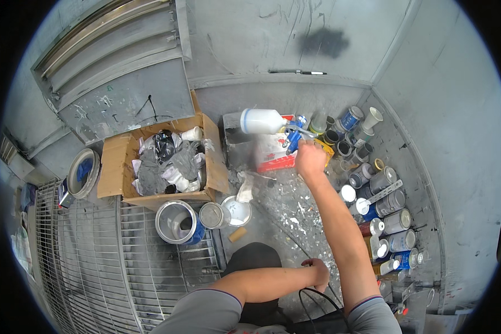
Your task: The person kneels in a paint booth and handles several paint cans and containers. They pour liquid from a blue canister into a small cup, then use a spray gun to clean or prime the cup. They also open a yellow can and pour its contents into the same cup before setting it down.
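Observation:
My right hand [311, 158] is at the end of an outstretched arm, its fingers closed around the handle of a blue spray gun [294, 137]. A white plastic paint cup [261, 121] is attached to the gun and lies sideways, pointing left. Behind and below the gun is a white and red cardboard box [271, 152], partly blurred. My left hand [320, 274] rests low near my knees, beside a black hose [317, 292]; its fingers are bent, and whether it holds anything cannot be told.
Paint cans [390, 202] and bottles line the right wall. An open cardboard box [215, 154] of crumpled waste stands left. Nearer are an open metal can [177, 221], a round lid [237, 211] and metal floor grating [87, 250]. A marker [314, 73] lies on the wall ledge.

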`<action>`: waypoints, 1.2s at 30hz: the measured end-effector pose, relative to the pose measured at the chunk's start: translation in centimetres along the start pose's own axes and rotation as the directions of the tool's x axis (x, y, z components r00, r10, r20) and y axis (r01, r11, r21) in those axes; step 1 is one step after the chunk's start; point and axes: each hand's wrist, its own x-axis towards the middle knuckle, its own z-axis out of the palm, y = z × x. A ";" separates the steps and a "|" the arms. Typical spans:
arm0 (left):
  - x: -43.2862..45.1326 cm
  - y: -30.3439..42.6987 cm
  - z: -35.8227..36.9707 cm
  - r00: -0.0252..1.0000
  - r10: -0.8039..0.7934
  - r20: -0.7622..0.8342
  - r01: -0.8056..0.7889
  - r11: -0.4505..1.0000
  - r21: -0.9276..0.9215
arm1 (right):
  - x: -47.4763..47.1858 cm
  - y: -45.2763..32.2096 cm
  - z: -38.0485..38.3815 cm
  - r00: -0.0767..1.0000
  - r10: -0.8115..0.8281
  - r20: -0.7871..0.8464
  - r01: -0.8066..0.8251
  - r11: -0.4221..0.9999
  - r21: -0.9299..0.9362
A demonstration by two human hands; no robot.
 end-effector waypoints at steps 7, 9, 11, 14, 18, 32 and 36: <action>-3.3 -2.0 -1.5 0.998 0.029 -0.048 -0.032 0.998 -0.063 | 3.7 -2.2 -4.7 0.955 -0.276 -0.108 0.250 0.947 -0.202; -3.0 -2.0 -1.5 0.999 0.018 -0.044 -0.020 0.998 -0.061 | 3.9 -2.7 -6.0 0.942 -0.317 -0.110 0.289 0.933 -0.212; -2.8 -2.2 -1.5 0.998 0.028 -0.048 -0.030 0.998 -0.056 | 4.1 -3.1 -6.8 0.933 -0.340 -0.118 0.312 0.927 -0.209; -3.7 -2.0 -2.4 0.998 0.054 -0.043 -0.057 0.995 -0.078 | 3.9 -2.1 -8.0 0.935 -0.324 -0.145 0.301 0.940 -0.162; -2.9 -2.1 -2.9 0.991 0.111 -0.073 -0.120 0.984 -0.130 | 2.8 1.3 -10.7 0.993 -0.115 0.015 0.114 0.991 0.069; 2.1 6.3 -5.5 0.819 0.573 0.009 -0.572 0.817 0.073 | -46.5 27.9 -35.5 0.430 0.725 0.538 -0.718 0.636 -0.284; 2.5 6.1 -7.8 0.808 0.589 -0.024 -0.589 0.808 0.001 | -60.4 25.1 -46.5 0.165 0.916 0.365 -0.934 0.264 -0.241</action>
